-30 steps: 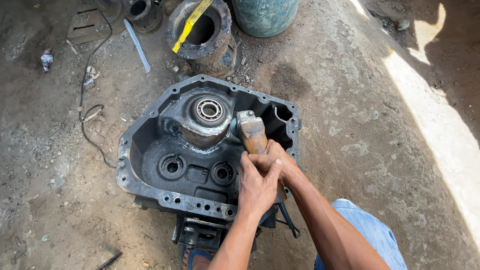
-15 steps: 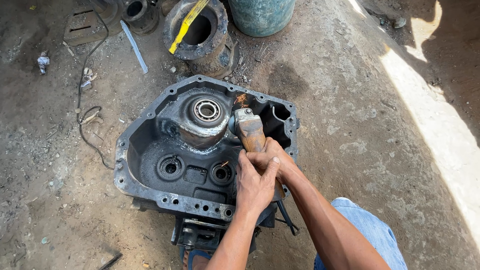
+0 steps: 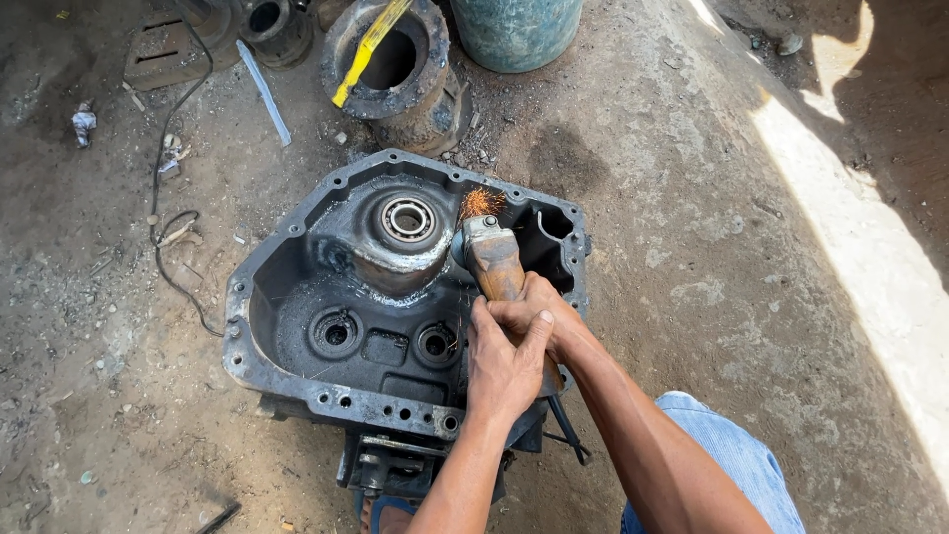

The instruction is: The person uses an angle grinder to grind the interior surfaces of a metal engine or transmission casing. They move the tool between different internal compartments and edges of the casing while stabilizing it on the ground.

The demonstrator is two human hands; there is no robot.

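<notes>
Both hands are wrapped tight around the body of an angle grinder (image 3: pixel 494 262), the left hand (image 3: pixel 504 361) over the rear and the right hand (image 3: pixel 539 316) just ahead of it, each grip fully closed. Its disc bites the inner wall of the gearbox housing (image 3: pixel 297 297) lying on the dirt floor (image 3: pixel 692 247), beside the bearing hub (image 3: pixel 407 220). Steady, light pressure and a firm two-handed hold would serve best here. Compared with half a second earlier, orange sparks (image 3: pixel 481 202) now fly up.
</notes>
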